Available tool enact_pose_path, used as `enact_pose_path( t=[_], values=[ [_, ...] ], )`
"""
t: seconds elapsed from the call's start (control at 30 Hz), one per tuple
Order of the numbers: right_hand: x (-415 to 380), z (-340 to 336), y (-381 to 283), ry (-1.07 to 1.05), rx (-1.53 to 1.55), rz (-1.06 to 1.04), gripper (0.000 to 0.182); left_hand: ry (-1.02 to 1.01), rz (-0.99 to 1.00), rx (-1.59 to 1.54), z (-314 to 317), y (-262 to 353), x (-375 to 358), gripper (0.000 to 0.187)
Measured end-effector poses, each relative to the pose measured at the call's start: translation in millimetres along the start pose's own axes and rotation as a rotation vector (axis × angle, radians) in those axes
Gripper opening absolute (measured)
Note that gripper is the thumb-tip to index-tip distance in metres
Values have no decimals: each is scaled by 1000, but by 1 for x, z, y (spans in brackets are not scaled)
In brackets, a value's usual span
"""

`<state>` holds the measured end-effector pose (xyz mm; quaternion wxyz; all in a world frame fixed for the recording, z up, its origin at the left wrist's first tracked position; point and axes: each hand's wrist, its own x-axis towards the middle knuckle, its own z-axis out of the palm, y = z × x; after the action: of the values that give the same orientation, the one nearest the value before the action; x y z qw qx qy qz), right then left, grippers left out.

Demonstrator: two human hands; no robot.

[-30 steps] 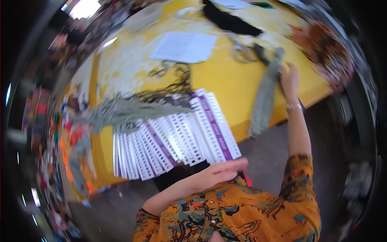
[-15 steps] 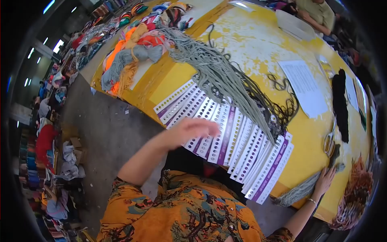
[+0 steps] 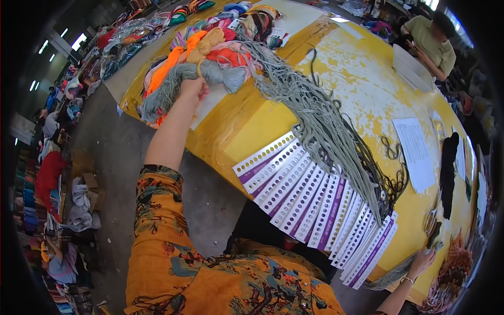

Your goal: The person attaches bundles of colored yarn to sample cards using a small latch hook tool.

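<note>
At the table's far left, my left hand (image 3: 195, 91) is closed on a blue-grey yarn skein (image 3: 223, 76), near its tied middle. Orange, tan and red yarn skeins (image 3: 212, 39) lie just behind it. Down at the right, my right hand (image 3: 421, 262) has its fingers curled over a grey yarn skein (image 3: 391, 276) on the table; its fingertips are partly hidden. Between my hands, white and purple cards with rows of holes (image 3: 315, 210) are fanned along the near edge. Long grey-green yarn strands (image 3: 310, 113) run across the tops of these cards.
Scissors (image 3: 430, 222), a black yarn bundle (image 3: 448, 173) and a printed sheet (image 3: 415, 152) lie on the yellow table (image 3: 262, 123). Reddish-brown yarn (image 3: 449, 273) rests at the right edge. Another person (image 3: 433, 44) is beyond a pale plastic tub (image 3: 412, 68).
My left hand has moved from above the cards, up and left, and has taken hold of the blue-grey skein. My right hand stays at the grey skein, its fingers now more curled.
</note>
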<state>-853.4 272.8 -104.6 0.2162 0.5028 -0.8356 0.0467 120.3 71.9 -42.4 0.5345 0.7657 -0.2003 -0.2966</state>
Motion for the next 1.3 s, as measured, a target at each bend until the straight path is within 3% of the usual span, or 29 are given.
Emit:
enact_pose_path(
  t=[0.03,0.1,0.17,0.2,0.27,0.33,0.4,0.43,0.47,0.53,0.6,0.63,0.7,0.83,0.9,1.03,1.13,1.23,1.3],
  values=[
    [-2,-3,-7,10,17,13,49,-46,-133,-45,3,-2,7,17],
    [-7,-4,-13,21,29,26,48,-37,-118,-125,2,-5,10,14],
    [-13,-7,-15,36,42,-69,46,-104,97,278,-10,-4,20,17],
    [-16,-11,-15,40,37,-68,46,-109,95,273,-14,6,19,17],
    [-24,-15,-21,-43,104,-30,45,-362,328,685,-30,39,16,24],
    [-28,-18,-34,-52,135,-22,45,-597,291,356,-41,84,23,27],
    [-33,-27,-50,-62,159,-7,45,-547,332,-448,-27,115,10,45],
    [-33,-30,-61,-64,179,-12,45,-549,329,-449,-26,103,39,45],
    [-32,-32,-68,-62,201,-15,45,-323,761,-20,-24,82,86,53],
    [-34,-34,-74,-38,200,-56,44,-66,1165,421,-19,70,86,63],
    [-39,-51,-92,-24,264,-82,44,60,1108,1278,-20,56,3,66],
    [-41,-51,-90,-26,261,-77,44,55,1112,1277,-22,45,-2,66],
    [-43,-50,-88,-25,277,-107,45,237,1383,1380,-31,11,4,73],
    [-47,-58,-102,-63,326,-84,46,259,1432,1291,-39,-21,13,76],
    [-47,-63,-106,-87,319,-98,45,126,1323,1269,-42,-16,-5,65],
    [-45,-65,-117,-101,286,-133,44,155,1354,1221,-63,18,-22,56],
    [-45,-55,-120,-92,381,-152,43,365,1260,820,-95,51,-17,40],
    [-45,-55,-131,-71,369,-176,42,558,1104,455,-152,80,5,35],
    [-44,-65,-142,-18,387,-196,40,692,901,188,-187,98,-13,37]
  ],
)
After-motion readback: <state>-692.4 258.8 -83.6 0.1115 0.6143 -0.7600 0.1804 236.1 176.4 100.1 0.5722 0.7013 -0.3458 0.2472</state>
